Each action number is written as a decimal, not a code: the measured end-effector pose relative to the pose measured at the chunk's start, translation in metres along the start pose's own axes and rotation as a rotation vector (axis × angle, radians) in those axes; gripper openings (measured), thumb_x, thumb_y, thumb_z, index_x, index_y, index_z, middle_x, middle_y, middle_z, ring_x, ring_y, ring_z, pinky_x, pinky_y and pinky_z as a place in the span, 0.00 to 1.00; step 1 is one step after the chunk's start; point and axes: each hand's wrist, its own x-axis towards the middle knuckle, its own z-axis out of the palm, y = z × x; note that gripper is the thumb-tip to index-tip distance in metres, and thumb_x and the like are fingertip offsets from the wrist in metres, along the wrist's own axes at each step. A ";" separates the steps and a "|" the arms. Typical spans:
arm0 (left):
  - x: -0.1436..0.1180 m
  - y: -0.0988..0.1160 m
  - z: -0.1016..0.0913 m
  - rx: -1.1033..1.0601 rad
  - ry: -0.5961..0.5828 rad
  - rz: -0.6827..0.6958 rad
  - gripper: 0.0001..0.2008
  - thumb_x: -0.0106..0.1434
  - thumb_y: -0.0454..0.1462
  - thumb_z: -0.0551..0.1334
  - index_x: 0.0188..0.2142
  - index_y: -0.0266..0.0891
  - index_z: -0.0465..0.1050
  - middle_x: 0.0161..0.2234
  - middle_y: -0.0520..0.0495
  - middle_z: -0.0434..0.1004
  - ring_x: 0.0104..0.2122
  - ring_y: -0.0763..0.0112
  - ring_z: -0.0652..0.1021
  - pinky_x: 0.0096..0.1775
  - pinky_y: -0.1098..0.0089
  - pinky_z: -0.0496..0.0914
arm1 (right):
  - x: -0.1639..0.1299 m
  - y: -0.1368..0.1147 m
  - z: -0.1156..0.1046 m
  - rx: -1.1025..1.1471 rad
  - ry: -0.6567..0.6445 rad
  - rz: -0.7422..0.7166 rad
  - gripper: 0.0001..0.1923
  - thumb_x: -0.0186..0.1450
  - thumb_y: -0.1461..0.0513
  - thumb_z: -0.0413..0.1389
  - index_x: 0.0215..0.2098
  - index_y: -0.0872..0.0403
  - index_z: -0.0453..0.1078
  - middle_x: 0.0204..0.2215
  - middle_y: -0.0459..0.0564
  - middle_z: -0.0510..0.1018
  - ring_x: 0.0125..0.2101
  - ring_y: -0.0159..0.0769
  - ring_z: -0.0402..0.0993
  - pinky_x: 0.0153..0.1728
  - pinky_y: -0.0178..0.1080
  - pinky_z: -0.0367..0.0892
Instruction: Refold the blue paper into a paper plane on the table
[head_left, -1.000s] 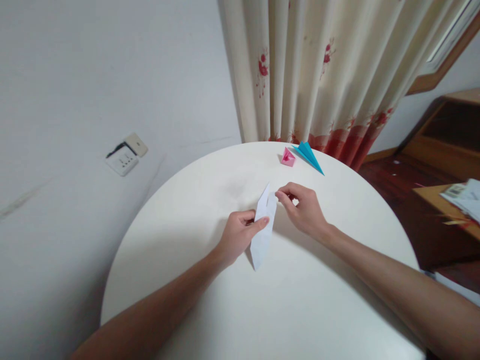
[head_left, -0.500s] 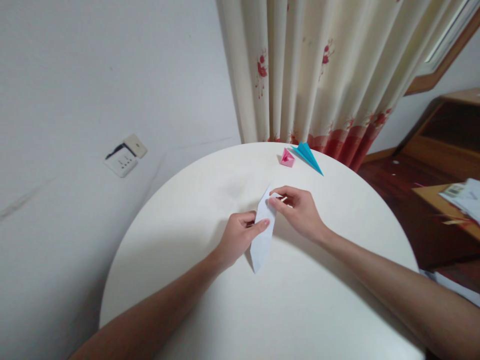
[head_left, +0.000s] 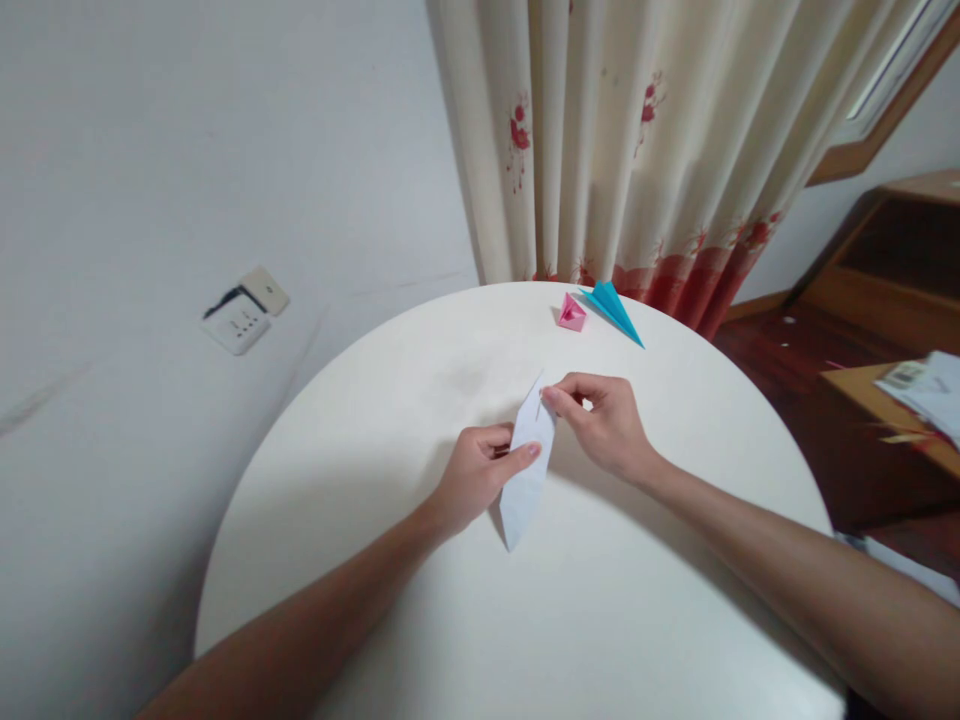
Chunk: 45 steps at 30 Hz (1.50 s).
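Observation:
A folded white sheet of paper (head_left: 523, 493), long and narrow with pointed ends, is held tilted above the round white table. My left hand (head_left: 480, 472) grips its left edge near the middle, thumb on top and fingers behind. My right hand (head_left: 600, 415) pinches the paper's upper right edge between thumb and index finger. A crease or slit runs down from the upper tip near that thumb. The fingers of my left hand are partly hidden behind the paper.
Toward the far edge of the white table (head_left: 360, 600) lie a pink folded paper piece (head_left: 571, 314) and a blue paper plane (head_left: 613, 312). Behind hangs a patterned curtain (head_left: 585, 150). A wall with a socket (head_left: 238, 322) stands at left; papers (head_left: 930, 390) lie on furniture at right.
My right fingers have closed into a tighter pinch at the paper's upper right edge, and the flap there lies flatter. My left hand keeps its hold.

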 end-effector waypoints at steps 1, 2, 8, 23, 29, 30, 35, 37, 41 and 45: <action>0.000 0.000 0.000 -0.002 -0.004 0.000 0.17 0.57 0.47 0.70 0.26 0.33 0.76 0.22 0.52 0.69 0.23 0.75 0.67 0.26 0.73 0.57 | 0.000 0.001 0.000 0.018 -0.004 0.030 0.16 0.65 0.55 0.61 0.23 0.54 0.75 0.20 0.45 0.76 0.23 0.31 0.66 0.26 0.36 0.60; 0.000 0.001 0.000 -0.006 -0.004 0.000 0.18 0.56 0.47 0.70 0.26 0.33 0.76 0.22 0.52 0.69 0.23 0.75 0.67 0.26 0.73 0.57 | 0.001 0.003 0.000 0.042 -0.009 0.066 0.18 0.66 0.53 0.60 0.22 0.54 0.74 0.20 0.45 0.75 0.22 0.31 0.66 0.26 0.36 0.60; -0.001 0.002 0.003 -0.070 0.023 -0.022 0.17 0.57 0.47 0.71 0.30 0.32 0.79 0.25 0.48 0.74 0.26 0.72 0.70 0.29 0.72 0.59 | 0.006 0.014 -0.003 0.179 0.004 0.150 0.30 0.71 0.43 0.49 0.26 0.55 0.76 0.23 0.49 0.78 0.25 0.34 0.72 0.27 0.37 0.63; -0.001 0.001 0.002 -0.127 0.056 -0.061 0.17 0.55 0.47 0.72 0.27 0.33 0.79 0.25 0.49 0.75 0.24 0.73 0.69 0.29 0.72 0.58 | 0.000 0.004 -0.002 -0.148 -0.021 -0.073 0.17 0.71 0.55 0.52 0.26 0.52 0.70 0.25 0.47 0.76 0.28 0.35 0.70 0.31 0.37 0.64; -0.001 -0.001 0.002 -0.126 0.054 -0.053 0.17 0.55 0.47 0.72 0.28 0.33 0.79 0.25 0.49 0.75 0.24 0.73 0.70 0.29 0.72 0.58 | 0.001 0.007 -0.002 0.023 -0.029 0.000 0.19 0.73 0.53 0.49 0.30 0.53 0.72 0.26 0.47 0.76 0.29 0.35 0.72 0.32 0.37 0.64; -0.001 -0.001 0.003 -0.124 0.051 -0.052 0.17 0.55 0.47 0.72 0.28 0.33 0.79 0.25 0.49 0.75 0.24 0.73 0.70 0.29 0.72 0.58 | 0.001 0.007 -0.002 0.027 -0.033 -0.002 0.17 0.72 0.53 0.51 0.30 0.53 0.72 0.26 0.47 0.76 0.30 0.35 0.72 0.33 0.37 0.64; -0.001 0.002 0.003 -0.102 0.038 -0.059 0.18 0.56 0.47 0.72 0.29 0.32 0.80 0.25 0.48 0.76 0.25 0.72 0.70 0.29 0.72 0.58 | 0.000 0.007 0.000 -0.074 -0.038 -0.033 0.13 0.70 0.58 0.52 0.28 0.52 0.68 0.25 0.45 0.74 0.28 0.34 0.69 0.32 0.36 0.63; -0.002 0.002 0.003 -0.102 0.036 -0.066 0.18 0.56 0.47 0.72 0.28 0.32 0.79 0.25 0.48 0.76 0.25 0.72 0.70 0.28 0.72 0.58 | -0.001 0.007 0.001 -0.129 -0.043 -0.051 0.14 0.70 0.58 0.50 0.27 0.52 0.67 0.24 0.45 0.73 0.27 0.34 0.68 0.31 0.36 0.62; -0.001 0.001 0.002 -0.101 0.046 -0.061 0.17 0.55 0.47 0.72 0.27 0.32 0.79 0.24 0.49 0.74 0.24 0.73 0.69 0.28 0.72 0.58 | -0.001 0.008 0.002 -0.112 -0.032 -0.015 0.18 0.72 0.56 0.48 0.26 0.51 0.66 0.23 0.45 0.72 0.27 0.34 0.68 0.30 0.37 0.62; 0.002 -0.002 0.001 -0.123 0.144 -0.037 0.19 0.54 0.49 0.72 0.28 0.33 0.79 0.24 0.49 0.74 0.24 0.71 0.70 0.28 0.71 0.59 | -0.002 0.013 0.004 0.055 -0.083 0.086 0.22 0.73 0.49 0.46 0.31 0.53 0.71 0.27 0.48 0.76 0.28 0.34 0.71 0.31 0.37 0.65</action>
